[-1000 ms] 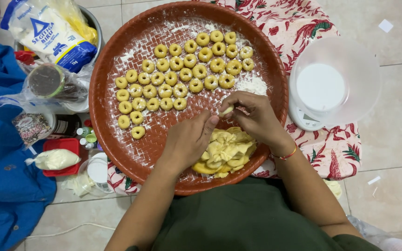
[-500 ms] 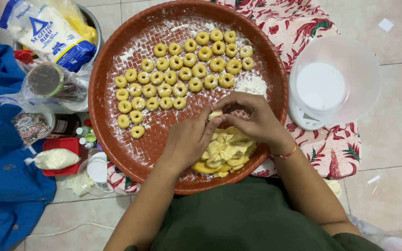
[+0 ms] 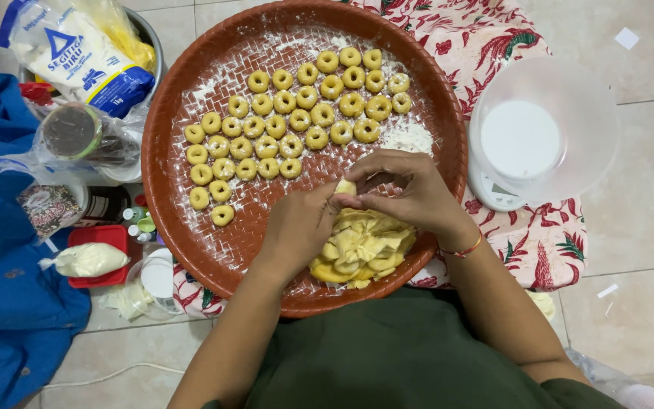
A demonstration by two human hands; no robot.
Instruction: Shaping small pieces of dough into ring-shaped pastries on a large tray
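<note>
A round brown woven tray (image 3: 191, 220) dusted with flour lies in front of me. Several small yellow dough rings (image 3: 289, 121) sit in rows on its far half. A lump of yellow dough (image 3: 365, 250) rests at the tray's near edge. My left hand (image 3: 300, 227) and my right hand (image 3: 406, 189) meet just above that lump, fingertips pinched together on a small piece of dough (image 3: 346, 186). A red string bracelet circles my right wrist.
A white kitchen scale with a clear plastic bowl (image 3: 539, 136) stands right of the tray on a red floral cloth (image 3: 539, 235). A flour bag (image 3: 70, 53), jars, a red box (image 3: 92, 242) and blue fabric (image 3: 9, 318) crowd the left. Tiled floor surrounds everything.
Both hands have shifted slightly toward the tray's middle and lifted the small dough piece between the fingertips. The rows of rings and the dough lump stay as they were.
</note>
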